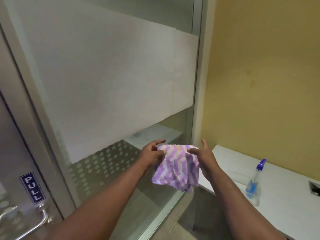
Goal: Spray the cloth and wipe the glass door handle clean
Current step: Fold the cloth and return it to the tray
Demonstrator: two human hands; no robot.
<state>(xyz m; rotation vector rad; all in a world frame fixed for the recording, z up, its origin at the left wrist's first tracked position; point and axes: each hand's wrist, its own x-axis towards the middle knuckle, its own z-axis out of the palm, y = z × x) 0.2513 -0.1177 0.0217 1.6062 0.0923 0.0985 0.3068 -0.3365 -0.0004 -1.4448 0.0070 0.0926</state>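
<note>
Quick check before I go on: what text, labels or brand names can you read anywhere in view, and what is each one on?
"PULL": white capitals running top to bottom on a dark blue sign stuck to the glass door, just above the metal handle.
Spray bottle on the white counter: no label or brand readable.
Striped cloth: no text.

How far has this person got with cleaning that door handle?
Early days. Both the left hand and right hand hold the striped cloth spread open. The spray bottle stands untouched on the counter; spraying and wiping the handle remain.
</note>
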